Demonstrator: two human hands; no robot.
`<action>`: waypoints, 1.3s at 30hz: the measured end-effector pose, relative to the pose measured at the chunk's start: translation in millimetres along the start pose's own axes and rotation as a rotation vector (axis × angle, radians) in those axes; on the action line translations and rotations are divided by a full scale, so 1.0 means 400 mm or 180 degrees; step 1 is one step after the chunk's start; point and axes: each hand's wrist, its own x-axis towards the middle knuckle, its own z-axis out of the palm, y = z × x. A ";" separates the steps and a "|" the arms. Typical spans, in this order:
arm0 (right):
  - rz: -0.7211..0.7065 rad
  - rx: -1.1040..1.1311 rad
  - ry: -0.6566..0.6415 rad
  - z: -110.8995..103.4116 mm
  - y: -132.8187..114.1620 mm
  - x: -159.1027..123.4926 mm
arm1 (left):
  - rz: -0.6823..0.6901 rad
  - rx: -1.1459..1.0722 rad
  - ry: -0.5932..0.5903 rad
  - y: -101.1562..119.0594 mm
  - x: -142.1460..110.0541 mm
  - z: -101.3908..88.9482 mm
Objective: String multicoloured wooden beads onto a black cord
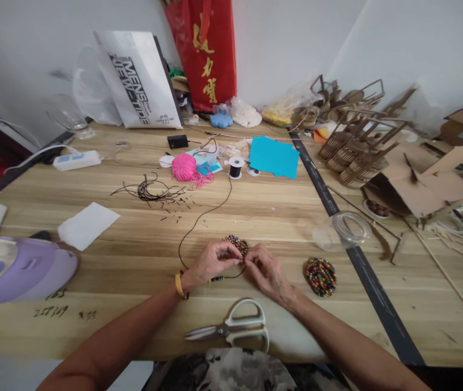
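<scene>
My left hand [214, 263], with a yellow bangle [180, 284] at the wrist, has thumb and forefinger closed on a thin black cord [205, 213]. Its fingertips nearly meet those of my right hand [267, 273], which pinches the cord too; any bead between them is too small to make out. Below the left fingers, several small beads [217, 279] sit on the cord. Just behind both hands lies a pile of multicoloured beads [236, 244]. White-handled scissors [224, 329] rest nearer to me. A coiled bead bundle [320, 277] is right of my right hand.
The cord leads back to a spool [235, 169]. Behind are pink yarn [185, 166], blue sheets [274, 156] and black cord pieces [154, 190]. A purple device [23, 271] stands left; a clear tape roll [351, 228], cardboard box [423, 184] and small woven baskets [354, 157] are right.
</scene>
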 end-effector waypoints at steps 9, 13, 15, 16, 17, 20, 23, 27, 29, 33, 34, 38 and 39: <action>-0.0018 0.0018 0.0006 0.000 -0.001 0.001 | -0.0048 -0.0009 -0.0026 0.002 -0.002 0.002; -0.0044 0.0018 0.0025 -0.002 -0.003 0.002 | -0.0036 0.0030 0.0006 0.007 -0.002 0.000; -0.0044 0.0019 0.0036 -0.003 -0.004 0.002 | -0.0021 0.0050 0.0024 0.008 -0.002 -0.002; -0.0043 0.0019 0.0034 -0.004 -0.005 0.003 | -0.0023 0.0057 0.0017 0.009 -0.002 -0.002; -0.0042 0.0021 0.0032 -0.004 -0.005 0.003 | -0.0029 0.0063 0.0003 0.009 -0.002 -0.003; -0.0038 0.0026 0.0014 -0.003 -0.005 0.003 | -0.0027 0.0069 -0.0016 0.008 -0.002 -0.002; -0.0060 0.0041 0.0023 -0.002 -0.003 0.003 | -0.0010 0.0053 -0.0019 0.007 -0.001 0.000; -0.0085 0.0055 0.0032 -0.001 -0.002 0.003 | -0.0066 0.0010 -0.0035 0.008 -0.001 0.000; -0.0073 0.0064 0.0022 -0.002 -0.004 0.004 | -0.0063 0.0011 -0.0027 0.009 -0.001 0.000; -0.0052 0.0091 0.0038 -0.003 -0.007 0.006 | -0.0021 0.0062 -0.0001 0.009 -0.001 0.000; -0.0046 0.0097 0.0042 -0.003 -0.008 0.006 | -0.0005 0.0062 0.0007 0.008 0.000 0.000; -0.0023 0.0108 0.0041 -0.003 -0.009 0.006 | 0.0030 0.0002 0.0016 0.007 0.001 0.001; -0.0019 0.0105 0.0040 -0.003 -0.008 0.006 | 0.0019 -0.0013 0.0009 0.007 0.002 0.000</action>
